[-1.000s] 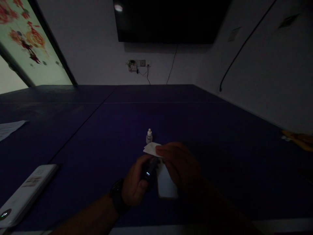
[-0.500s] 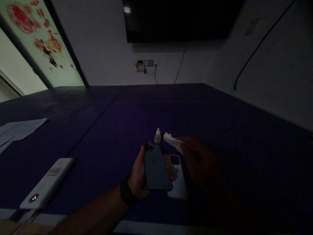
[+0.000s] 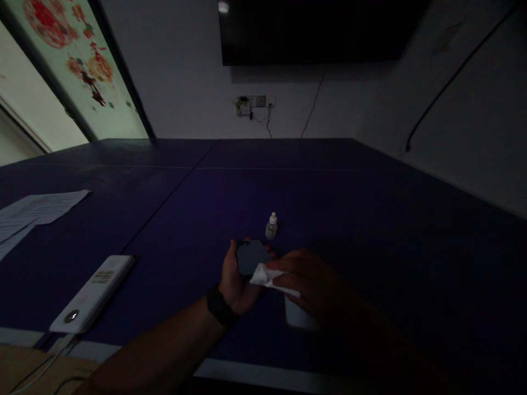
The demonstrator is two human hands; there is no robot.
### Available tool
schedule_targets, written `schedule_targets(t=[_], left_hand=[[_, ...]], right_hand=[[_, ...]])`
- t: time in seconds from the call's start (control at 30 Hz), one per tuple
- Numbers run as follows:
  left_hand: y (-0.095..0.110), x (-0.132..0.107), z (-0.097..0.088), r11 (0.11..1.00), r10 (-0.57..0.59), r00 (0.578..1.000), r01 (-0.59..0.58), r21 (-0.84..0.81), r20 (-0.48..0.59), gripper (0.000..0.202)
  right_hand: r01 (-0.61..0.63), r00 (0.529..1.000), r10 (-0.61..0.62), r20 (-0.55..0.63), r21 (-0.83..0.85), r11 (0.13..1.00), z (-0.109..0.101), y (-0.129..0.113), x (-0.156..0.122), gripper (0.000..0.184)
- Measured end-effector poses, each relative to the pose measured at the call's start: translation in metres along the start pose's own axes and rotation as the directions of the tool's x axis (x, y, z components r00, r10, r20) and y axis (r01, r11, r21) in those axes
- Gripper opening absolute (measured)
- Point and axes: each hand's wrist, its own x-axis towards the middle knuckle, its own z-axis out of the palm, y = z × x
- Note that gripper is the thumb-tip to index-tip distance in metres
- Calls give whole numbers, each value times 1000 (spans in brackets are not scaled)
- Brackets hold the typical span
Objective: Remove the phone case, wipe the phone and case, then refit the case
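Observation:
My left hand (image 3: 234,282) grips a dark phone (image 3: 250,256), its back facing up, just above the dark blue table (image 3: 349,219). My right hand (image 3: 315,285) pinches a white wipe (image 3: 265,276) and presses it on the phone's near end. A pale phone case (image 3: 298,318) lies on the table under my right hand, mostly hidden. A small clear dropper bottle (image 3: 271,226) with a white cap stands just beyond the phone. A dark watch band sits on my left wrist.
A white power bank (image 3: 93,295) with a cable lies near the table's front left edge. Sheets of paper (image 3: 35,211) rest at the far left. A black screen (image 3: 321,30) hangs on the wall above a socket (image 3: 253,103) with cables.
My right hand has brought the wipe down from beside the bottle onto the phone. My left hand has tilted the phone flatter, so less of its back shows. The view shifted slightly left.

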Motion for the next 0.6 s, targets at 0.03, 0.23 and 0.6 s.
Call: schedule_targets(t=[0.03,0.23,0.6], left_hand=[[0,0,0,1000,0,1000,0,-5,-1,36],[-3,0,-5,998,-48,999,47,-29,-19,40],[-3,0,-5,999,-8,1000,8,-33,-19,39]], right_hand=[[-18,999,19,-30,38,999,0,1,-1,13],[-52,993,56,-100,45,998,17,-12,9,16],[2,999,-7,-51,-105,994,3,-6,8,12]])
